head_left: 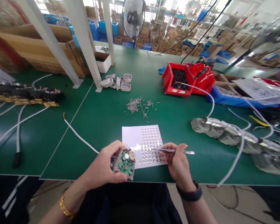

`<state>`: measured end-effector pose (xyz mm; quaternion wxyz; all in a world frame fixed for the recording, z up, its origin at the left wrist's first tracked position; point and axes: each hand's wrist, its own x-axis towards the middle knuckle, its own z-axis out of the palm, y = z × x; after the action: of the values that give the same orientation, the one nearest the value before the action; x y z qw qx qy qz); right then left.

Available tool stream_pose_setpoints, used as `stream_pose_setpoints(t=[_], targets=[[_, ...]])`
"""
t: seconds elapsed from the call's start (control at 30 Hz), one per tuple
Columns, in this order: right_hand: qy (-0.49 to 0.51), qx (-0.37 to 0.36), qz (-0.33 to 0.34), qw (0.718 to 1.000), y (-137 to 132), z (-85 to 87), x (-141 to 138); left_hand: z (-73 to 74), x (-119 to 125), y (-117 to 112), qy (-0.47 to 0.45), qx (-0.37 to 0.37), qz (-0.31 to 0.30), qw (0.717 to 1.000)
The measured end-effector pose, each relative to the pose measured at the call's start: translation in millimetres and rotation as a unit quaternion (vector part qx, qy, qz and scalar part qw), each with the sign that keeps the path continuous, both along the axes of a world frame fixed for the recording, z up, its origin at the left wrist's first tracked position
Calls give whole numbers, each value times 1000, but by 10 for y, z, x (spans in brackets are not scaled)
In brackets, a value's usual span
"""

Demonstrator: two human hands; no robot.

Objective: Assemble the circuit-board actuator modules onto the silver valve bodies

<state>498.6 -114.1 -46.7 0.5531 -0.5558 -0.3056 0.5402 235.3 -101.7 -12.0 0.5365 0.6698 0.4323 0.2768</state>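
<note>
My left hand [108, 165] grips a small metal housing with a green circuit board [126, 162] facing up in its open side. In my right hand [179, 160] is a pair of tweezers [170, 150], held between thumb and fingers. Their tips point left, over a white sheet [132, 133] that carries rows of small, shiny, clear round dots [150, 144]. Whether the tips touch a dot I cannot tell. The housing covers the sheet's lower left corner. A white cable [81, 137] runs across the table toward my left hand.
Loose screws [134, 105] lie in a pile beyond the sheet. Small grey trays [125, 82] stand behind them. A red bin [169, 77] of dark parts is at back right. Metal housings [224, 132] line the right, dark assemblies [25, 93] the left. A white post [84, 40] rises at back left.
</note>
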Motion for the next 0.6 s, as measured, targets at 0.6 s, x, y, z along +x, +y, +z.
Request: stream_pose_setpoints(t=[0.6], targets=[[-155, 70, -11, 985, 197, -267, -361, -65, 395, 196, 173, 18, -142, 975]])
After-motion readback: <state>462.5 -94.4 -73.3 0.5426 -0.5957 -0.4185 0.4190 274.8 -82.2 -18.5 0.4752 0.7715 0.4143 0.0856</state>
